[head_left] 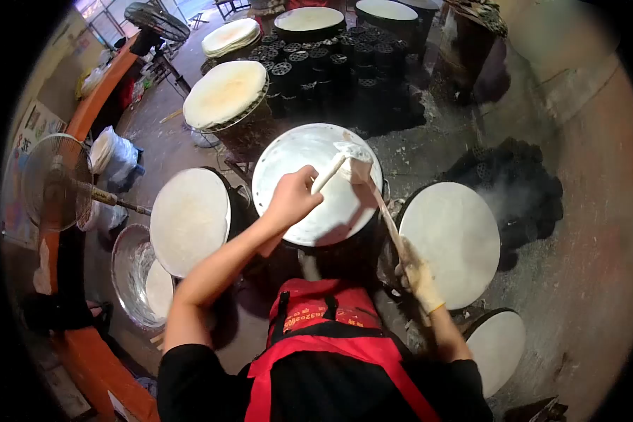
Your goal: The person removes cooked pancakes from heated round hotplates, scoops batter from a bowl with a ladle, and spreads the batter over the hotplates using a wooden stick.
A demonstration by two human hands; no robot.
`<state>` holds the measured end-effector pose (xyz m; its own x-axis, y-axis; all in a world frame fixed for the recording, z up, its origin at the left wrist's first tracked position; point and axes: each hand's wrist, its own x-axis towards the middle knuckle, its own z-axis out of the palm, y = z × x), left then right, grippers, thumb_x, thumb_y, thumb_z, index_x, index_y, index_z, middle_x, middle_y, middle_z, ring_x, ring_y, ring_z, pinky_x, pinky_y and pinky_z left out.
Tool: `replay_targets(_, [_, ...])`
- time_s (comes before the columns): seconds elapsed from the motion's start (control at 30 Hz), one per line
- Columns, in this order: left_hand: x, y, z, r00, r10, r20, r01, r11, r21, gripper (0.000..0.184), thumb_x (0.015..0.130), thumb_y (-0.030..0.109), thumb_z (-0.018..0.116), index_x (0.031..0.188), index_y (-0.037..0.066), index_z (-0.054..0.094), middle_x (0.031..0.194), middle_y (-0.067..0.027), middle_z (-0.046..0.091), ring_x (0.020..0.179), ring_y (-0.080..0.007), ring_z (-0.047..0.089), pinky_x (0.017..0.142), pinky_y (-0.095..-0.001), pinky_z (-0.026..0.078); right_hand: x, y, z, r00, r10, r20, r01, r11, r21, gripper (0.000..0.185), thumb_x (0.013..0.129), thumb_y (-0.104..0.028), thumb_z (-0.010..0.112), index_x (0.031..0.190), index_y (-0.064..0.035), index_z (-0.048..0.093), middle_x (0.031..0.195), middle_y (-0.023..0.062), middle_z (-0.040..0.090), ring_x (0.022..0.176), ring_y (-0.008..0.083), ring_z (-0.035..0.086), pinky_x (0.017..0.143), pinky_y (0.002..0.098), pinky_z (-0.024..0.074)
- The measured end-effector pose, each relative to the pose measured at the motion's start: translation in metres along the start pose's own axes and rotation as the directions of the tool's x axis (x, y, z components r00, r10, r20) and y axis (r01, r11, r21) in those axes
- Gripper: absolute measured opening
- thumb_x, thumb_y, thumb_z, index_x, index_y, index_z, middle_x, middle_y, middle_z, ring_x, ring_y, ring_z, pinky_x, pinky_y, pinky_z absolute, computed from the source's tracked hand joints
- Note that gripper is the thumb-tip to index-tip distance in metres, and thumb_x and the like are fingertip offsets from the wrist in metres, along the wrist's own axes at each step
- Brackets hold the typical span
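Observation:
In front of me is a wide round griddle (288, 151) with a shiny whitish surface and spots along its rim. My left hand (294, 198), bare, is closed around the pale handle of a stick-like tool (328, 173) held above the griddle. My right hand (418, 278) wears a light yellowish glove and grips a long-handled tool (385, 218). Its blocky brownish head (359, 170) is over the griddle's upper right. White paste-like matter (353, 150) coats the spot where both tools meet. Whether they touch is unclear.
Round pale flatbreads lie on stands: left (190, 221), right (450, 243), lower right (497, 352), upper left (226, 93). A basin (128, 278) stands at left near a fan (56, 181). Black honeycomb coal briquettes (316, 60) are stacked behind. Smoke rises from a dark heap (520, 190).

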<state>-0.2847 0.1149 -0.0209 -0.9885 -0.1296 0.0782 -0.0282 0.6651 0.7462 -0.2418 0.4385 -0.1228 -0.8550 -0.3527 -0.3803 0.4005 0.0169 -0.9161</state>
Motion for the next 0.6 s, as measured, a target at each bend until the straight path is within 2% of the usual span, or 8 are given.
replay_targets(0.07, [0.008,-0.005,0.035,0.958,-0.280,0.068,0.288,0.938,-0.194,0.023,0.066,0.011,0.060,0.084,-0.005,0.058,0.062,-0.0201,0.058,0.058,-0.0323,0.059,0.056,-0.0380,0.046,-0.020,0.036,0.004,0.995,0.089,0.035,-0.096,0.950,0.298,0.042,0.092,-0.018,0.049,0.134,-0.0147,0.043,0.117,0.0042,0.055,0.065,0.0082,0.052,0.053,0.0161,0.0393])
replay_targets(0.1, [0.015,-0.014,0.052,0.908,-0.403,0.116,0.419,0.864,-0.278,0.024,0.066,0.012,0.060,0.083,-0.005,0.060,0.061,-0.0204,0.058,0.056,-0.0314,0.059,0.055,-0.0372,0.046,-0.011,0.065,0.010,0.992,-0.105,-0.066,0.110,0.991,0.078,0.044,0.091,-0.018,0.050,0.134,-0.0136,0.042,0.120,0.0067,0.055,0.071,0.0119,0.055,0.060,0.0200,0.0430])
replay_targets(0.2, [0.035,-0.067,0.108,0.965,-0.250,-0.085,0.232,0.957,-0.176,0.028,0.066,0.017,0.060,0.085,-0.004,0.061,0.064,-0.0215,0.059,0.060,-0.0338,0.060,0.060,-0.0397,0.047,0.004,0.110,0.034,0.832,-0.522,-0.189,0.358,0.765,-0.535,0.050,0.089,-0.020,0.054,0.135,-0.0081,0.039,0.120,0.0187,0.055,0.100,0.0298,0.059,0.086,0.0348,0.0448])
replay_targets(0.37, [0.056,-0.058,0.098,0.893,-0.127,-0.431,0.164,0.985,0.050,0.026,0.065,0.007,0.057,0.091,0.002,0.058,0.083,-0.0192,0.061,0.080,-0.0379,0.058,0.071,-0.0424,0.045,0.049,0.081,0.079,0.845,-0.437,-0.308,0.056,0.646,-0.761,0.046,0.088,-0.030,0.052,0.133,-0.0235,0.042,0.091,0.0275,0.057,0.086,0.0451,0.055,0.076,0.0475,0.0443])
replay_targets(0.43, [0.065,-0.067,0.076,0.854,0.022,-0.519,0.057,0.989,0.137,0.026,0.065,0.006,0.057,0.090,0.002,0.057,0.083,-0.0188,0.059,0.080,-0.0370,0.057,0.071,-0.0429,0.044,0.089,0.078,0.093,0.836,-0.463,-0.296,0.166,0.727,-0.667,0.046,0.090,-0.027,0.050,0.134,-0.0234,0.040,0.093,0.0285,0.056,0.084,0.0454,0.055,0.075,0.0469,0.0442])
replay_targets(0.47, [0.064,-0.065,0.062,0.849,0.065,-0.525,0.020,0.988,0.155,0.026,0.065,0.005,0.056,0.090,0.002,0.057,0.084,-0.0184,0.057,0.081,-0.0369,0.055,0.071,-0.0431,0.043,0.104,0.069,0.102,0.775,-0.562,-0.289,0.275,0.712,-0.646,0.045,0.090,-0.024,0.053,0.133,-0.0161,0.042,0.111,0.0159,0.060,0.079,0.0313,0.061,0.071,0.0389,0.0473])
replay_targets(0.5, [0.063,-0.061,0.045,0.837,0.113,-0.535,-0.023,0.985,0.173,0.026,0.065,0.005,0.056,0.090,0.002,0.057,0.084,-0.0180,0.055,0.082,-0.0368,0.054,0.072,-0.0432,0.042,0.137,0.094,0.101,0.793,-0.528,-0.303,0.321,0.786,-0.528,0.045,0.092,-0.025,0.050,0.135,-0.0152,0.040,0.090,0.0090,0.065,0.056,0.0215,0.058,0.052,0.0330,0.0475])
replay_targets(0.6, [0.043,-0.061,-0.001,0.888,0.089,-0.452,-0.016,0.986,0.163,0.021,0.067,0.008,0.057,0.087,0.002,0.059,0.082,-0.0162,0.053,0.080,-0.0352,0.054,0.070,-0.0420,0.043,0.112,0.040,0.118,0.961,0.073,-0.266,0.002,0.962,0.273,0.035,0.087,-0.042,0.052,0.111,-0.0166,0.056,0.058,-0.0014,0.048,0.034,0.0110,0.039,0.031,0.0265,0.0310])
